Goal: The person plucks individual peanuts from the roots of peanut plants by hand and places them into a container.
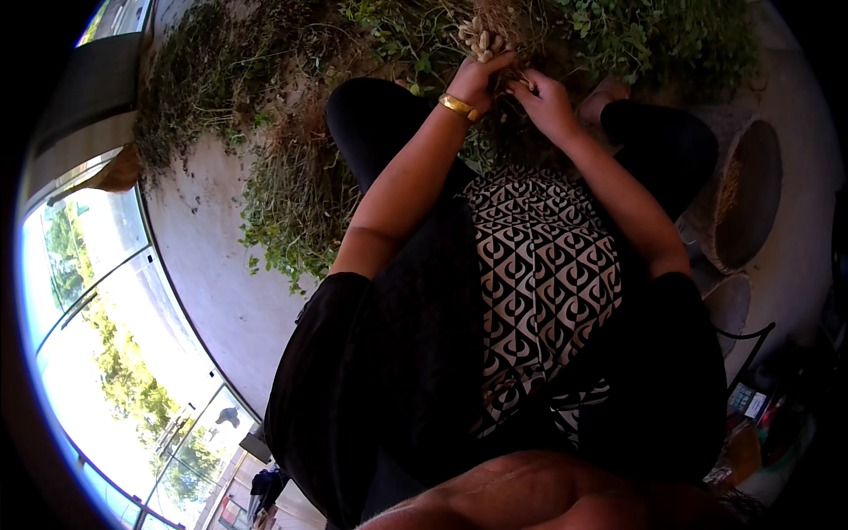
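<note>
My left hand, with a gold-coloured bracelet at its wrist, is closed around a cluster of peanut pods. Thin brown roots spread above the pods. Close beside it, my right hand pinches part of the same peanut plant between thumb and fingers. A small pale piece shows at those fingertips; whether it is a pod or a stem is unclear. Both hands are held over the ground between my bent knees, among pulled plants.
Heaps of leafy peanut plants lie left of my legs, with more greenery at the upper right. A round basket holding light-brown contents stands right of my knee, near another round container. Glass panes line the left side.
</note>
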A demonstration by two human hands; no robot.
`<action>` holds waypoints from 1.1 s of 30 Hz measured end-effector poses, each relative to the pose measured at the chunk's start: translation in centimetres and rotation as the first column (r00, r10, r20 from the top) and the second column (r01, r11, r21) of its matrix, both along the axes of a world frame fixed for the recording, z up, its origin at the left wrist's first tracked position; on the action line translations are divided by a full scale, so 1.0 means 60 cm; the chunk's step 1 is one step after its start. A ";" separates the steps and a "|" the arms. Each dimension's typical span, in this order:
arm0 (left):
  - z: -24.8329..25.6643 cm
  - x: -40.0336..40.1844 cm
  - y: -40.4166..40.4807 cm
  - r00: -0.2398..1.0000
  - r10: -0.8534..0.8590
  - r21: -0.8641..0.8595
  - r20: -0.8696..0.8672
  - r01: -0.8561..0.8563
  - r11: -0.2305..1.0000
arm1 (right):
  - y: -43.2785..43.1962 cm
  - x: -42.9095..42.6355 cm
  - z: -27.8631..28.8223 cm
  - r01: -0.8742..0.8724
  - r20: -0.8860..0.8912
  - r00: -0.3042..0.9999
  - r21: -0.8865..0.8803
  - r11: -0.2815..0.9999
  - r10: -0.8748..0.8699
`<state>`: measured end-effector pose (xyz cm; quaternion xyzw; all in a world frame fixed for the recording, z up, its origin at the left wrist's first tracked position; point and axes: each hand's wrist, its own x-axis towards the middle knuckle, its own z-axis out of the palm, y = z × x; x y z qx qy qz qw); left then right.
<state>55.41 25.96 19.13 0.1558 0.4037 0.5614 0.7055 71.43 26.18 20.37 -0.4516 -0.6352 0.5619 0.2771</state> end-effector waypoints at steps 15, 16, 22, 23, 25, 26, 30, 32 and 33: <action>-0.040 0.041 -0.010 0.856 -0.001 0.195 -0.518 0.120 0.973 | -0.047 0.039 0.050 -0.257 -0.375 0.896 -0.876 0.409 -0.240; -0.043 0.038 -0.008 0.824 0.014 0.190 -0.566 0.114 0.975 | -0.053 0.038 0.053 -0.252 -0.373 0.897 -0.872 0.420 -0.236; -0.056 0.001 0.016 0.786 0.023 0.156 -0.618 0.095 0.983 | -0.069 0.036 0.059 -0.260 -0.439 0.883 -0.752 0.605 -0.167; -0.058 0.000 0.017 0.781 0.021 0.171 -0.624 0.111 0.979 | -0.056 0.035 0.054 -0.237 -0.494 0.844 -0.695 0.678 -0.211; -0.059 0.008 0.010 0.785 0.008 0.167 -0.619 0.121 0.979 | -0.019 0.039 0.045 -0.096 -0.443 0.836 -0.698 0.710 -0.323; -0.057 0.014 0.004 0.780 -0.014 0.145 -0.625 0.134 0.980 | -0.004 0.039 0.040 -0.045 -0.413 0.832 -0.716 0.697 -0.371; -0.042 0.028 -0.013 0.729 -0.038 0.133 -0.683 0.175 0.976 | 0.009 0.028 0.023 0.085 -0.290 0.876 -0.694 0.715 -0.385; -0.032 0.030 -0.016 0.693 -0.014 0.148 -0.721 0.175 0.973 | -0.004 0.017 0.022 0.059 -0.343 0.874 -0.629 0.775 -0.345; -0.028 0.030 -0.016 0.665 0.011 0.160 -0.747 0.164 0.973 | -0.011 0.011 0.022 0.047 -0.374 0.870 -0.587 0.808 -0.322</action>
